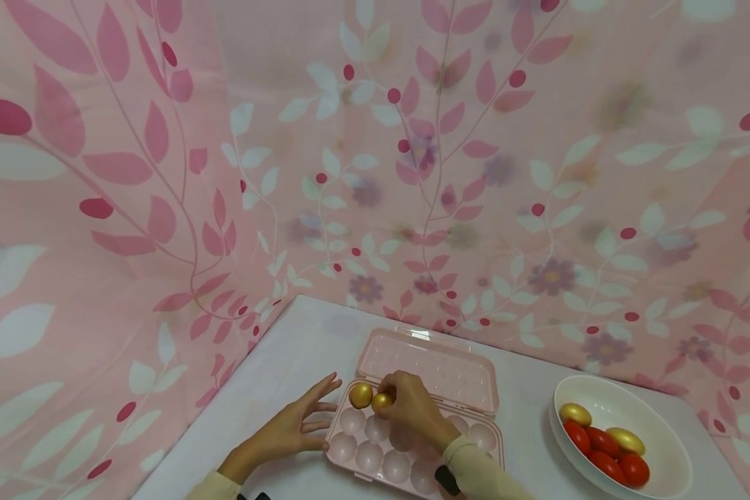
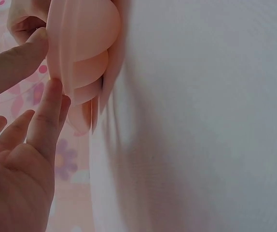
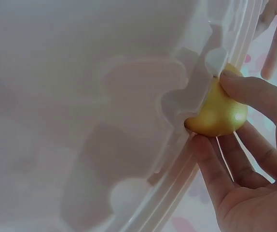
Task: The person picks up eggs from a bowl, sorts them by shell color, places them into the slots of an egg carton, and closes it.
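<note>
My right hand (image 1: 412, 406) pinches a gold egg (image 1: 382, 401) over the back row of the pink egg tray (image 1: 375, 460), beside one already seated, while my left hand (image 1: 294, 427), fingers spread flat, steadies the tray's edge

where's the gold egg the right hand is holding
In the head view, the right hand pinches the gold egg over the egg tray's back row, beside another gold egg.

Bright, soft light; wrist views blurred (close-up).
</note>
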Tool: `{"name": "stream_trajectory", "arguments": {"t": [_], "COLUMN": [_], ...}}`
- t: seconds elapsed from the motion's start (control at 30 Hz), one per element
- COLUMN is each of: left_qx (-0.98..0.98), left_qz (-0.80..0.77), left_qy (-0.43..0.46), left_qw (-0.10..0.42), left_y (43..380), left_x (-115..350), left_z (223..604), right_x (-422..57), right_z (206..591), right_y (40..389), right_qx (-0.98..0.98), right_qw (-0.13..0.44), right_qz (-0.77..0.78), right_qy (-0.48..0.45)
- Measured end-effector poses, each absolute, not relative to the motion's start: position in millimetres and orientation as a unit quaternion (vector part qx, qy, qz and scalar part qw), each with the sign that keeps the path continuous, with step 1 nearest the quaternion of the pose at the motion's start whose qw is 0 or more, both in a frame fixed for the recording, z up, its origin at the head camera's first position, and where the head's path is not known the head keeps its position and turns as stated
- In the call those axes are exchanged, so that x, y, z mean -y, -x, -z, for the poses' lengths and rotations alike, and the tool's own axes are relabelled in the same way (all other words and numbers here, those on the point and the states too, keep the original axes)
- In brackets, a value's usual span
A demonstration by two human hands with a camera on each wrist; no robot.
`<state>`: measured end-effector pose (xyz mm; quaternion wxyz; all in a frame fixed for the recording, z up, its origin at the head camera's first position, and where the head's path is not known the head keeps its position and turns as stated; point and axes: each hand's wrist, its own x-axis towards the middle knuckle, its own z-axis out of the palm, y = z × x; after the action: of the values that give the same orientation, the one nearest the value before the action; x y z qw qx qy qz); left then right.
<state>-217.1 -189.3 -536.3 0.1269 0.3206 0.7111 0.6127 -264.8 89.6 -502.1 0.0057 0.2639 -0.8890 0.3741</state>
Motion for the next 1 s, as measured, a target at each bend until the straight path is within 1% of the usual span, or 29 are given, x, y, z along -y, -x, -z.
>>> {"name": "stream_trajectory", "arguments": {"t": [0.23,0.33,0.5,0.67,0.83,1.0], "left_qx": [-0.716,-0.713,-0.707,-0.708,-0.703,-0.701], "left_qz": [-0.61,-0.613,-0.616,-0.611,-0.621,-0.625], "left_qy": [-0.311,-0.312,-0.324,-0.338,-0.326,-0.316], "left_qw": [0.134,0.135,0.126,0.107,0.116,0.131], "left_y": [217.9,218.8,217.6,213.7,213.3,216.3], "left_x": [185.7,185.1,188.9,188.9,187.3,187.3], "left_z": [536.5,536.7,537.1,539.1,537.5,534.7], "right_x": [-102.3,-119.8,-168.7,-240.7,-310.1,-359.4], "right_z": [488.6,476.4,455.9,441.6,435.7,439.5], "right_y": [263.5,266.1,276.6,284.5,276.8,269.2], "right_qx": [0.883,0.888,0.912,0.928,0.948,0.966], "right_qw": [0.04,0.072,0.132,0.176,0.159,0.105], "right_qz": [-0.383,-0.372,-0.323,-0.283,-0.255,-0.228], "right_qy": [-0.268,-0.26,-0.218,-0.166,-0.105,-0.06]}}
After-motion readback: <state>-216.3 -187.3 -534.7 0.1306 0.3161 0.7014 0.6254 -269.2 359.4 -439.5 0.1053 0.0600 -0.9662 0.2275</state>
